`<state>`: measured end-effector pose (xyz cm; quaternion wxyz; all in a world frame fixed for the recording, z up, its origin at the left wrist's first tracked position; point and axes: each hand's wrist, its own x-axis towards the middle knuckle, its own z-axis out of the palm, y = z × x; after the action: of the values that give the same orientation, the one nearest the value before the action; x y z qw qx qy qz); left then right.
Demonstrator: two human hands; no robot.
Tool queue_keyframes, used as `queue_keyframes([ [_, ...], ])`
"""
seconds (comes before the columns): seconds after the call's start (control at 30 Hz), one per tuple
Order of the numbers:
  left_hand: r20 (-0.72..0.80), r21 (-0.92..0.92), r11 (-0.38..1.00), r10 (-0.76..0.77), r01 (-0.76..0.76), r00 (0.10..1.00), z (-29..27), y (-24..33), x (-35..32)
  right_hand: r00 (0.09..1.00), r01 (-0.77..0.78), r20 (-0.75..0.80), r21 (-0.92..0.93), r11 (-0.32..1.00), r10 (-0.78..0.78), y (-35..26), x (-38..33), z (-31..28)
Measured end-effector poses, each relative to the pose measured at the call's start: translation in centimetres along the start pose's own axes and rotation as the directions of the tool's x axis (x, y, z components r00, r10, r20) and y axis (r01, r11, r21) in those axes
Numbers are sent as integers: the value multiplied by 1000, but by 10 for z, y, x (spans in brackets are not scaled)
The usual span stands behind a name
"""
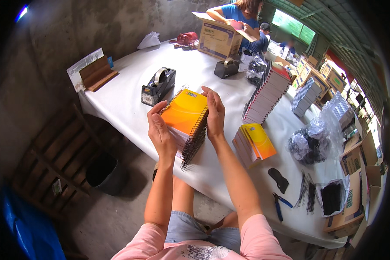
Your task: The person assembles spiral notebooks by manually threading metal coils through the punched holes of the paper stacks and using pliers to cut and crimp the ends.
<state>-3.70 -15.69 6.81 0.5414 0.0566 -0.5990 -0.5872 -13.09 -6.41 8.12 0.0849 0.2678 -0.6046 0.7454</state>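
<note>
A stack of spiral notebooks (pixel 187 106) with yellow-orange covers stands on the white-covered table near its front edge, black wire coils showing along its sides. My left hand (pixel 160 130) presses against the stack's left side, its fingers bent along the edge. My right hand (pixel 215 115) lies along the right side, its fingers reaching the far corner. Between them the two hands hold the stack. Just beyond the left hand sits a black tape dispenser (pixel 158 86). To the right of my right forearm is a smaller pile of yellow-orange books (pixel 255 145) that shows no coils.
Right of the hands are a tall notebook stack (pixel 268 93), crumpled plastic bags (pixel 310 141), blue-handled pliers (pixel 279 206) and loose black coils (pixel 308 193). Another tape dispenser (pixel 226 68) and a cardboard box (pixel 219 41) stand farther back, where a person in blue (pixel 247 19) works.
</note>
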Motion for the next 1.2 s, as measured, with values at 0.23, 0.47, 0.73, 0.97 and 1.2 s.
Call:
queue_keyframes([
  [0.23,-51,-109,993,34,-40,998,4,-22,2,992,98,-77,-66,993,-103,-5,-4,-3],
  [0.47,-427,26,977,202,-212,881,-47,38,8,933,-359,-359,-918,169,32,-39,-41,-214],
  [0.73,-36,-421,636,701,-647,713,0,103,-74,954,-224,-253,-957,183,-158,-53,-96,-237],
  [0.97,745,38,821,356,-569,564,62,81,-163,995,-75,-96,-879,470,-21,-96,-175,-203],
  [1.2,828,203,753,210,-626,521,68,6,-210,953,-288,-180,-781,553,243,-114,-215,-260],
])
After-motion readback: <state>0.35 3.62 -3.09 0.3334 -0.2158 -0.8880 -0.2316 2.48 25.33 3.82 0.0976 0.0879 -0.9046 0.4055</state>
